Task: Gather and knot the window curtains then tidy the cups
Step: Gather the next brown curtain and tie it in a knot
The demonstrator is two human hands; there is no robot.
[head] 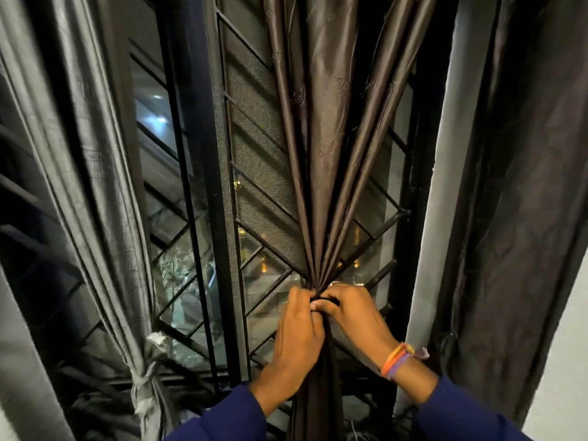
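Observation:
A brown satin curtain hangs in front of the window and is bunched into a tight neck low in the middle. My left hand grips the gathered cloth from the left, fingers curled round it. My right hand pinches the same bunch from the right, just below where the folds meet. Below my hands the curtain's tail falls straight down. At the left a grey curtain hangs with a knot tied low in it. No cups are in view.
Behind the curtains is a black window grille with diagonal bars and a mesh screen; night lights show outside. A dark curtain hangs at the right beside a pale wall. Coloured bands circle my right wrist.

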